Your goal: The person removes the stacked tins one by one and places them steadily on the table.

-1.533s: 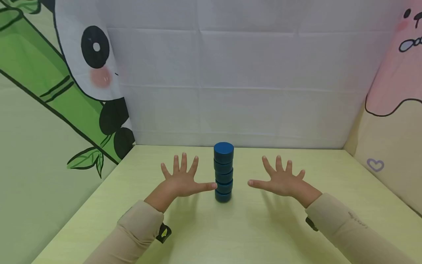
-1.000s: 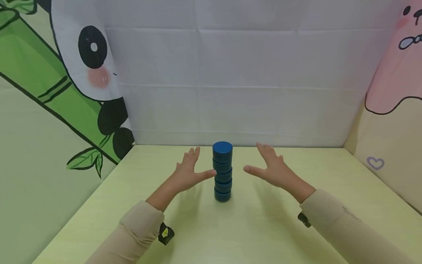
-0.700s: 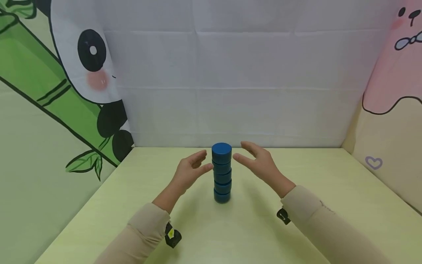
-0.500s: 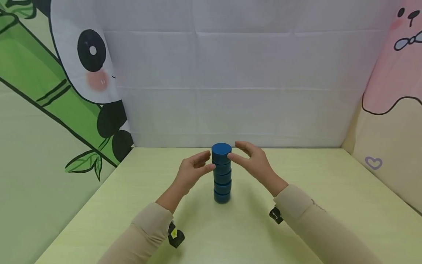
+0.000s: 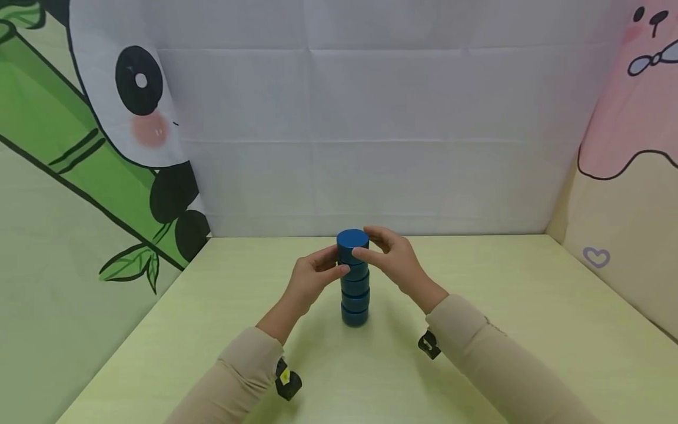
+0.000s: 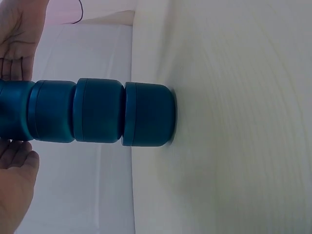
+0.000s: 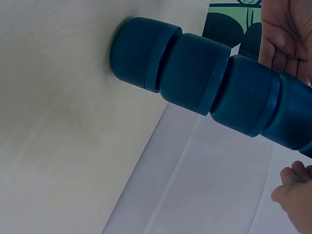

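Several dark blue, round lidded jars (image 5: pixel 355 287) stand in one upright stack on the table; the top jar (image 5: pixel 352 246) looks the tallest. My left hand (image 5: pixel 311 277) is at the stack's left side near the upper jars, thumb in front, fingers partly hidden behind. In the left wrist view, the left fingertips (image 6: pixel 17 151) reach the stack's edge and the thumb lies slightly apart. My right hand (image 5: pixel 394 257) is beside the top jar, its thumb in front of it. The right wrist view shows a gap between the right hand (image 7: pixel 295 195) and the stack. The wrist views cut off the top jar.
The pale yellow table (image 5: pixel 238 282) runs back to a white cloth backdrop (image 5: pixel 371 129). A panda-and-bamboo print (image 5: pixel 132 118) covers the left wall, a pink animal print (image 5: pixel 630 112) the right one. Dark wrist devices (image 5: pixel 288 380) hang below both cuffs.
Both hands have moved inward to the stack from wide-spread positions, the right one travelling further left. Their fingers went from splayed to gently bent. The stack stays where it was.
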Demonstrator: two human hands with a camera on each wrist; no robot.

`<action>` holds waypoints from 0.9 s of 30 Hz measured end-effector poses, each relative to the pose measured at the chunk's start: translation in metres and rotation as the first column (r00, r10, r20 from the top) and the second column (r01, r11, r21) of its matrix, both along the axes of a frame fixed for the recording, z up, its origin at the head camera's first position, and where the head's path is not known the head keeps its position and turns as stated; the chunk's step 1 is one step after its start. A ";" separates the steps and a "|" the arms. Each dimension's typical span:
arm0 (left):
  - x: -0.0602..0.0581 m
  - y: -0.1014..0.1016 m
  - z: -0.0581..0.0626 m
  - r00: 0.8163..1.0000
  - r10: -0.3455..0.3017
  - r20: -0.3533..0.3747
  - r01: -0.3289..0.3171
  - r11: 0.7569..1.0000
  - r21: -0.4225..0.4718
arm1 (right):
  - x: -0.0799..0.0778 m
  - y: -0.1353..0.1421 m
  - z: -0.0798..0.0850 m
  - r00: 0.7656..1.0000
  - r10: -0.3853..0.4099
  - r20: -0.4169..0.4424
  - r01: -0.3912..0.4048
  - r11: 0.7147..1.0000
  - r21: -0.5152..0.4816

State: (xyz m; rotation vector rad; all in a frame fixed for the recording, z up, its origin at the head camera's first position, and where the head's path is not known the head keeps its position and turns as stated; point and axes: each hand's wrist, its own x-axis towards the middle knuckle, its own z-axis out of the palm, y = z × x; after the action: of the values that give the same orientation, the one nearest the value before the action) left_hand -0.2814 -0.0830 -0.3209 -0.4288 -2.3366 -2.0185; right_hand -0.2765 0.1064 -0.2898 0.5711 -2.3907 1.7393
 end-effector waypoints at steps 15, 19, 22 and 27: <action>-0.003 -0.002 -0.002 1.000 -0.027 -0.006 0.027 0.999 0.034 | -0.002 -0.007 -0.002 1.000 0.004 0.003 -0.004 0.999 -0.032; -0.004 -0.003 -0.003 1.000 -0.026 0.003 0.026 0.999 0.036 | -0.002 -0.008 -0.002 1.000 0.013 0.011 -0.012 0.999 -0.053; -0.005 -0.003 -0.004 1.000 -0.022 0.011 0.022 0.999 0.043 | -0.002 -0.009 -0.001 1.000 0.012 0.026 -0.011 0.998 -0.069; -0.005 -0.003 -0.004 1.000 -0.014 0.012 0.013 0.999 0.048 | -0.002 -0.010 -0.002 0.999 -0.005 0.034 0.008 0.997 -0.075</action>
State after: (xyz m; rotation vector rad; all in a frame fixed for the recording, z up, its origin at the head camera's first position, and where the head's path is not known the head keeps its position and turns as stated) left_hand -0.2862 -0.0864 -0.3251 -0.4328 -2.2932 -2.0837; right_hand -0.2784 0.0965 -0.2918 0.5273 -2.3351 1.8412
